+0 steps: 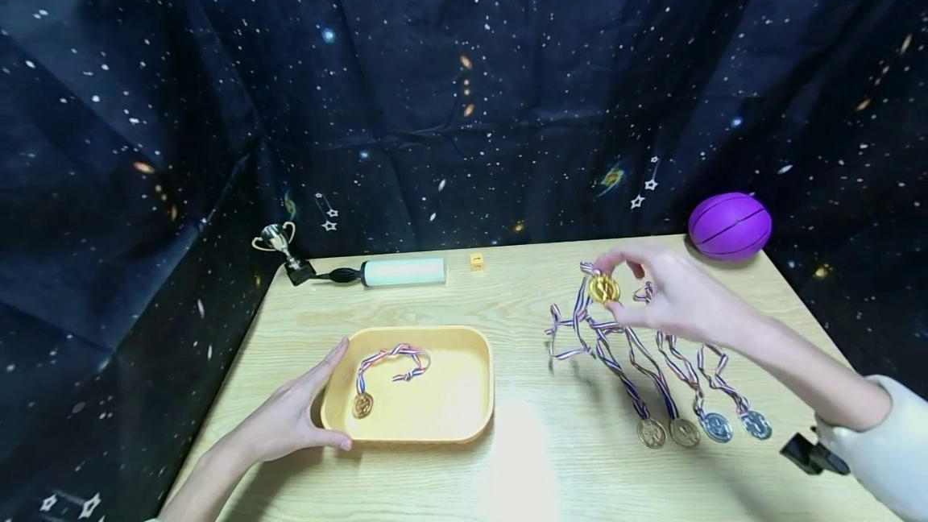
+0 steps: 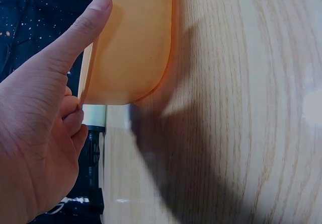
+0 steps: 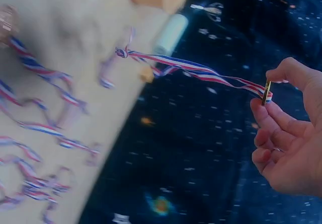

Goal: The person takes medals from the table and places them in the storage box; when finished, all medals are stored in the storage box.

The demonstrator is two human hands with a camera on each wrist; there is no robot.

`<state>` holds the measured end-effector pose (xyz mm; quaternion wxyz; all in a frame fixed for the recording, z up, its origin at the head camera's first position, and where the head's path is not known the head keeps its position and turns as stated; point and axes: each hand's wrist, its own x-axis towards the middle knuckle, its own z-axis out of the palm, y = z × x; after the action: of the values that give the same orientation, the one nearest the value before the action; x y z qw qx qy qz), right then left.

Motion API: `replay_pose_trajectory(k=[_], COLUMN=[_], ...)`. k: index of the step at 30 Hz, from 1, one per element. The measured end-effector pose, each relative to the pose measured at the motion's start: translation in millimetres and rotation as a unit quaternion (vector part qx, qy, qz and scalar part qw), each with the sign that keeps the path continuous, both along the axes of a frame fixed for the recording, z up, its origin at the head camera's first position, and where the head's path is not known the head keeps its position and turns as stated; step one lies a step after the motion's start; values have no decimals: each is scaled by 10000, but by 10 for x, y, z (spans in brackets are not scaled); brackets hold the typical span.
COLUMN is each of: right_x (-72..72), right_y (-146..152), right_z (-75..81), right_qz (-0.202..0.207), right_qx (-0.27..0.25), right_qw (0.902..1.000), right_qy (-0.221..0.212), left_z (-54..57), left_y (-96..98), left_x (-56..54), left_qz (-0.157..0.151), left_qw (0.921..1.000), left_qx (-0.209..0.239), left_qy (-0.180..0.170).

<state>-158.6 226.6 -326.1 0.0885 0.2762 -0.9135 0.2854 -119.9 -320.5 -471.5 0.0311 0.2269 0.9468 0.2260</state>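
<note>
Silver two-handled trophy on a black base (image 1: pixel 276 240) at ten o'clock, by the far left corner of the pale wood-grain table (image 1: pixel 522 296); apparently parked there out of the way. Left hand (image 1: pixel 290 419) at eight o'clock, spread around the left end of the orange-yellow rounded plastic tray (image 1: pixel 449 395), thumb and fingers on opposite sides; grip judged to be for steadying. Inside, toward the tray's own eight o'clock, one copper-toned round medal (image 1: pixel 362 404); right half of the floor bare. At eleven, pale-green cylinder with black handle (image 1: pixel 403 271) along the far edge; small yellow cube (image 1: pixel 476 262) just short of twelve. Bare wood between tray and ribbons, good for lateral movement. At one o'clock, shiny gold round medal (image 1: pixel 604 288), raised and pinched narrowly at the rim by the right hand (image 1: pixel 670 296), presumably to leave the striped woven ribbon (image 3: pixel 163 60) trailing free. At four, two bronze-toned round medals (image 1: pixel 651 432) and two silver-toned round medals (image 1: pixel 716 427) in a row, ribbons spread beyond; snagging possible. At two, purple black-seamed ball (image 1: pixel 728 226), close to the far right corner.
</note>
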Motion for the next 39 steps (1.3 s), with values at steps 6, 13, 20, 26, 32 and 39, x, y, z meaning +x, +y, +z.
replay_pose_trajectory(k=[6,13,20,26,32,39], right_x=[-57,-76,-89,-123,-213,-338], right_y=[-140,-389,-696,-978,-1297,-1620], right_z=[495,927,1177,1186,1046,789], right_qz=[9,250,590,862,1138,1424], right_qx=[-30,-222,-495,-586,-361,-411], right_qw=[9999,9994,9968,9945,9928,9885], right_qy=[137,76,231,137,8,-299], left_z=[17,8,15,8,4,1], left_y=[2,-12,-10,-6,-11,-7], left_x=[5,14,12,3,-3,4], left_qz=[-3,-46,-15,-33,-28,-67], left_qw=[10000,9999,10000,10000,10000,9999], left_qx=[-33,-16,-28,-21,2,32], left_qy=[34,99,71,69,50,106])
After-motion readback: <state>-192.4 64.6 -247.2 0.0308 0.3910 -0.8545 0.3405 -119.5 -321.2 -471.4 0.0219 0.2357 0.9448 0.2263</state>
